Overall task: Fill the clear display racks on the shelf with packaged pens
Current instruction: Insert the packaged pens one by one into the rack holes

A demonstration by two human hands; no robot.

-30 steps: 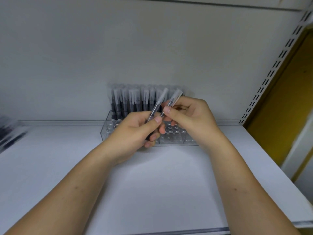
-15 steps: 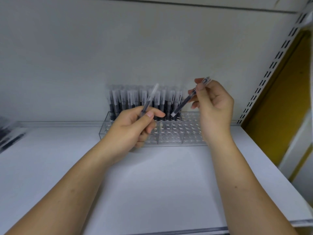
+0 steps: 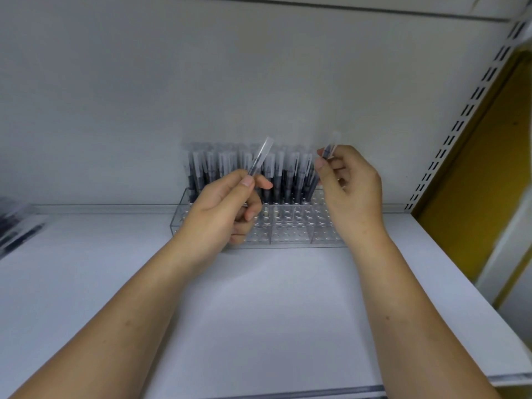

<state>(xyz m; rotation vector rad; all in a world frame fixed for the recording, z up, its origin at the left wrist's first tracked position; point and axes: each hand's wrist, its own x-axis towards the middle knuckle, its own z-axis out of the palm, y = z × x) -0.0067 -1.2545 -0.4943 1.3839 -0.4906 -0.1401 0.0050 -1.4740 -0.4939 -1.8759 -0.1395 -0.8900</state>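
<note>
While the clear rack (image 3: 290, 236) stands at frame centre on the shelf (image 3: 259, 306), rear rows stocked, the left hand (image 3: 221, 207) pinches a packaged pen (image 3: 260, 156) before it; the right hand (image 3: 352, 194) pinches a second pen (image 3: 330, 146), apparently above its right end.

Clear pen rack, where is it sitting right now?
In the head view the clear rack stands mid-frame at the back of the white shelf, against the wall, just behind the left hand and right hand.
</note>
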